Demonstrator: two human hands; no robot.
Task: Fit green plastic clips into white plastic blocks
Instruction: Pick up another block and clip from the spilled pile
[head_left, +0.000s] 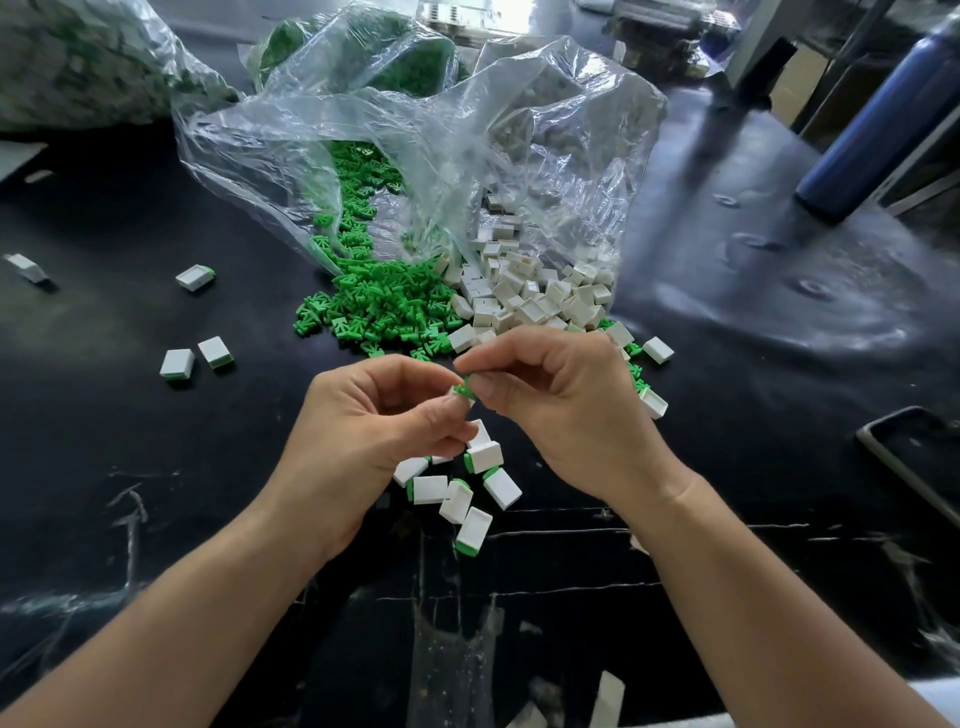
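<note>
Above the black tabletop (156, 467) the person's two hands meet, bare forearms coming in from the near edge. The left hand (374, 415) is curled, thumb and fingertips pinching a white block (468, 401) that is mostly hidden behind them. The right hand (561, 395) is curled too, its thumb and forefinger nipping a green clip (462, 388) right at the block's end, clip and block touching. I cannot tell how far the clip sits in.

Just below the hands lies a loose cluster of finished blocks (467, 493), each white with a green end showing. Three more lie well apart to the left: one alone (195, 277) and a pair side by side (177, 362).

Beyond the hands, a clear plastic bag (415, 156) lies open, and from its mouth spill a heap of green clips (384, 306) and, touching it on the right, a heap of white blocks (524, 296). A second bag (78, 62) of greenish parts sits at the far left. A blue bottle (883, 114) stands at the far right, any lettering on it too blurred to read.
</note>
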